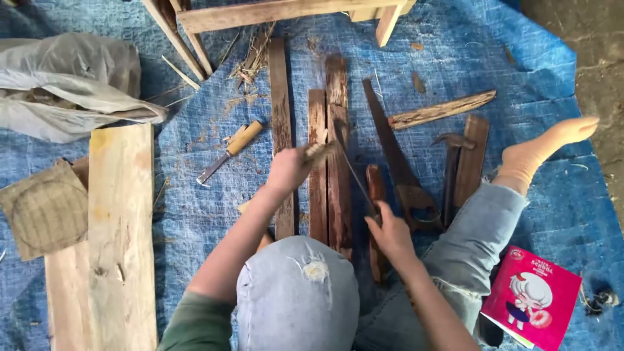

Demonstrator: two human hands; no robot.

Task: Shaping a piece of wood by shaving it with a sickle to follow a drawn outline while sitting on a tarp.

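Note:
I sit on a blue tarp point(208, 214) with several dark wooden slats point(328, 104) laid side by side in front of me. My left hand point(287, 170) is closed on the pale wooden handle point(318, 153) of a long thin blade point(354, 175). The blade slants down to the right over the slats. My right hand point(390, 233) is closed around a narrow reddish wood strip point(375, 185) where the blade's far end meets it. I cannot tell whether that hand also holds the blade. My bent knee in pale jeans point(296, 292) is below the hands.
A handsaw point(393, 159) lies right of the slats, a claw hammer point(452, 169) and a split stick point(442, 109) beyond it. A wooden-handled chisel point(231, 149) lies to the left. A wide pale plank point(120, 234), grey sack point(65, 84), wooden frame point(279, 13), pink booklet point(533, 296) and my foot point(546, 146) surround.

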